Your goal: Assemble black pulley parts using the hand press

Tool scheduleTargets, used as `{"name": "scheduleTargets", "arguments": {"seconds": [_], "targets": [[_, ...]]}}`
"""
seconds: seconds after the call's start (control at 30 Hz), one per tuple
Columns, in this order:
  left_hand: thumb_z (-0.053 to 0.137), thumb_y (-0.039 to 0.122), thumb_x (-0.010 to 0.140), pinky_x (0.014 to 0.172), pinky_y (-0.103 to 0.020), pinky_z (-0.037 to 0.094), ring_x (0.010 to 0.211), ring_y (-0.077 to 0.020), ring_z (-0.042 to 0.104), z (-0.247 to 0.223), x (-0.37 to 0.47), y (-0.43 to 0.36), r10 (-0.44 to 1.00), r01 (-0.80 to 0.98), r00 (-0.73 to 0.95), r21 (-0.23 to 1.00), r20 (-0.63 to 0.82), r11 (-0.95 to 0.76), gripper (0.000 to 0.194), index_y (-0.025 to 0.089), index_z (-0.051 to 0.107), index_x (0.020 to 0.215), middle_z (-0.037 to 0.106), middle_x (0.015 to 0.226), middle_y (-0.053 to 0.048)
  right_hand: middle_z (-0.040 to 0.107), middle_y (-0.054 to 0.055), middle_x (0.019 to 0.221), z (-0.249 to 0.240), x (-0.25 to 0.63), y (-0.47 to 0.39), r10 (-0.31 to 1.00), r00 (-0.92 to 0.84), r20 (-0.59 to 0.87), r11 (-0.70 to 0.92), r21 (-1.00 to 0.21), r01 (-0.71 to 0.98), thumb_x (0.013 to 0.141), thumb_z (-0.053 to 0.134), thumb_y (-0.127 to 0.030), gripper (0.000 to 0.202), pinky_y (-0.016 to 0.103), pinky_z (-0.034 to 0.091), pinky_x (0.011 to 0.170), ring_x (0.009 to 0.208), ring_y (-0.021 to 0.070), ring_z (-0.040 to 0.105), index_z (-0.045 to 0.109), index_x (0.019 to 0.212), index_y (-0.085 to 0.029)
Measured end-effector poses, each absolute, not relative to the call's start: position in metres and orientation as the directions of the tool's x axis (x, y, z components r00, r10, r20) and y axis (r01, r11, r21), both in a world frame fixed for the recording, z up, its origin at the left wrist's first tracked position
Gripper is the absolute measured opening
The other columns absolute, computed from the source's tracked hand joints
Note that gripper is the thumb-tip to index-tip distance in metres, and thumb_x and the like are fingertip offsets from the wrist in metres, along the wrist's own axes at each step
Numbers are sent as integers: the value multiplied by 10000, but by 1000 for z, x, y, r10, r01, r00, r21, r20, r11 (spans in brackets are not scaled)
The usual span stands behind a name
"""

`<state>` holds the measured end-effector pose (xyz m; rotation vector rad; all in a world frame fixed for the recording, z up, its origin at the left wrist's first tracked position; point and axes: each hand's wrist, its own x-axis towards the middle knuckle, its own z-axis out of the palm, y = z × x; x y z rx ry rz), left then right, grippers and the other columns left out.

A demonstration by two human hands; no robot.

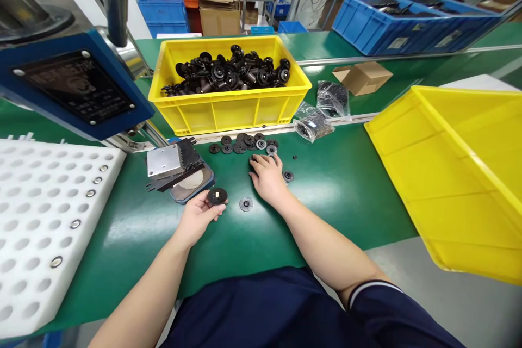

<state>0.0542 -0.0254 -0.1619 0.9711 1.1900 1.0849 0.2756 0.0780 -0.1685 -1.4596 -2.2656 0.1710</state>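
My left hand [198, 218] pinches a round black disc [217, 196] by its edge, with a small pale piece at its centre. To the right, my right hand [267, 178] lies over the table with fingers spread, its fingertips touching or just above black discs; what lies beneath them is partly hidden. A cluster of black discs [240, 147] sits beyond that hand. One grey-black disc [246, 204] lies flat between my hands, and another disc [288, 176] rests right of my right wrist. A tiny black ring [294, 157] is farther right.
A metal press fixture [165, 162] stands left of my hands, under a blue machine head [77, 87]. A white foam tray [24, 239] holds several small round parts. Behind are a yellow bin [228, 111] full of black parts and plastic bags [314, 126]; another yellow bin [452, 174] tilts at right.
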Motion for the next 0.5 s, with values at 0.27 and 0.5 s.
{"name": "scheduleTargets", "arguments": {"seconds": [0.27,0.5], "targets": [[727,330,825,612,-261,486,592,-97,560,-164,52,-28,989,-56,37,987,-147,148,226,145,697,950,691,812,-46,705,89,1079,-166,257,54,837,-475,270,545,-487,683,970,529,-260,275,378,450,946,997,215,618,638,1197,-150],[749,341,802,600,-274,512,628,-118,587,-165,54,-28,989,-56,20,987,-150,150,277,136,691,980,699,888,-71,620,138,1139,-168,257,59,879,-403,253,476,-480,737,960,549,-295,348,381,469,962,1061,248,562,617,1252,-117]]}}
